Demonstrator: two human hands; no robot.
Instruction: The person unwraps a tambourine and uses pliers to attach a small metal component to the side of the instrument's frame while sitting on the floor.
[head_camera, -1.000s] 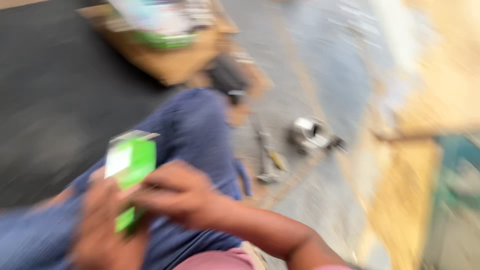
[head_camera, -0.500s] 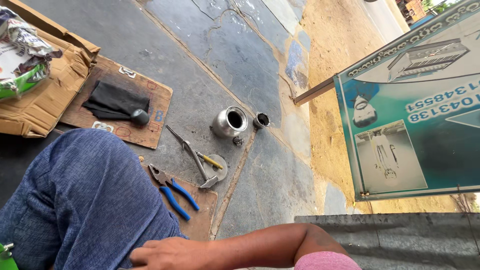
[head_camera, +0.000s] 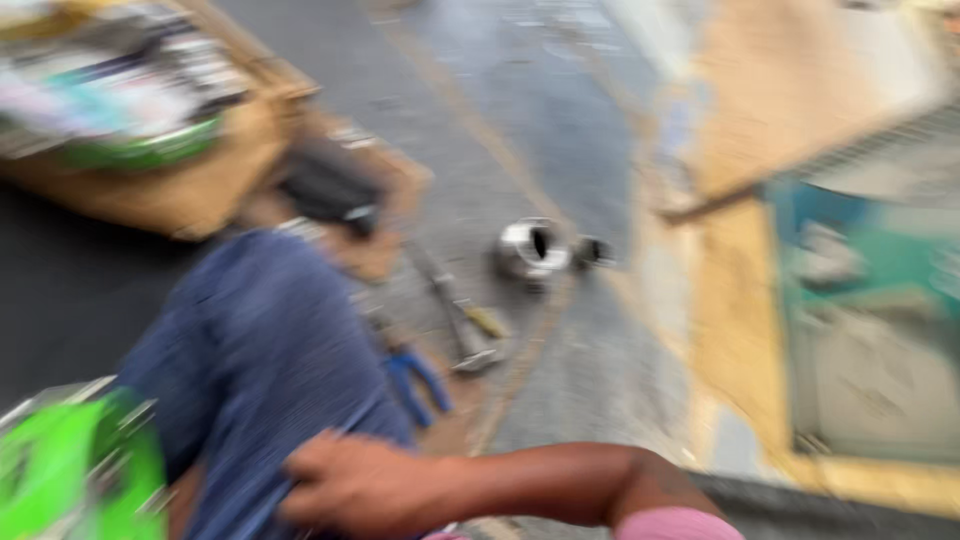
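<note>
My right hand (head_camera: 360, 485): rests on my blue-jeaned knee (head_camera: 270, 370); blur hides its grip, I cannot tell.
Green box (head_camera: 70, 470): bottom left, beside my knee.

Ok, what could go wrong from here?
The frame is blurred, so detail is unsure. The green box sits at the lower left edge, near the knee; how it is held cannot be told, so it might slip. The right hand reaches across the leg, above the pliers and other tools on the ground, and could knock them. The metal cup stands loose nearby and may roll.
</note>
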